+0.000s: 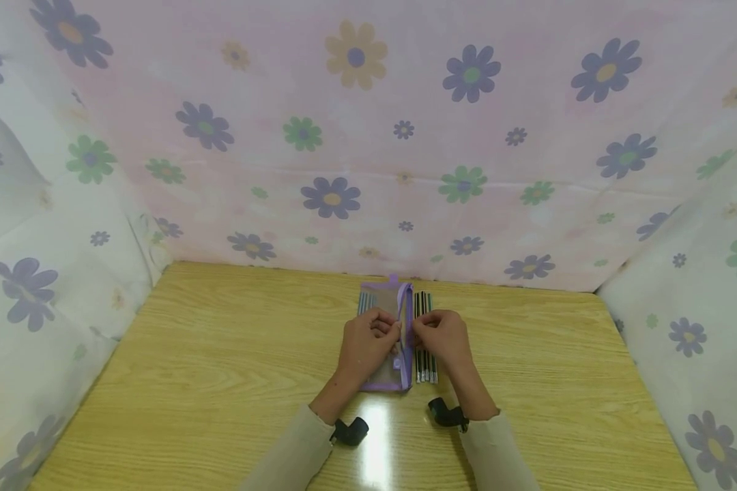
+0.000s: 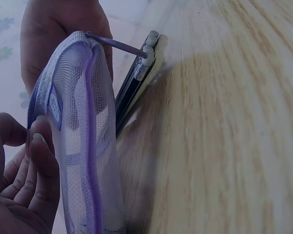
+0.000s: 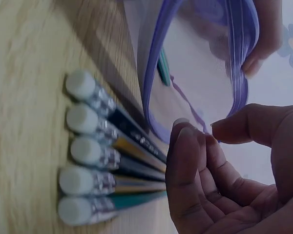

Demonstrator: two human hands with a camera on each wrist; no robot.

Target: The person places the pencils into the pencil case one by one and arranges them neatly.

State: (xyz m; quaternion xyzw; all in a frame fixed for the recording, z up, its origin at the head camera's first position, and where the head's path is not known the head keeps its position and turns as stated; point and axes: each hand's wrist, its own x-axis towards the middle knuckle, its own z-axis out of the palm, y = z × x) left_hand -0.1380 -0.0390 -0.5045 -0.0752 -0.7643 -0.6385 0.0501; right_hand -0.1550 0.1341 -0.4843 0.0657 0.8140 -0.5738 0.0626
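Note:
A mesh pencil case (image 1: 381, 375) with purple trim lies on the table, its zipped mouth along the right side parted. My left hand (image 1: 366, 344) pinches one edge of the mouth between thumb and fingers. At the opposite edge, my right hand (image 1: 447, 335) holds the rim with bent fingertips; its exact contact is partly hidden. Several pencils (image 3: 136, 146) with white erasers lie in a row beside the case, under the right hand. Inside the case, a teal pencil (image 3: 163, 68) shows through the opening. Several bluish sticks (image 1: 366, 301) show at its upper left.
A wood-grain table (image 1: 233, 354) spreads around the case. Flower-printed cloth (image 1: 405, 157) stands along its back and both sides. Black wrist devices (image 1: 351, 432) are worn on both arms, near the sleeve cuffs.

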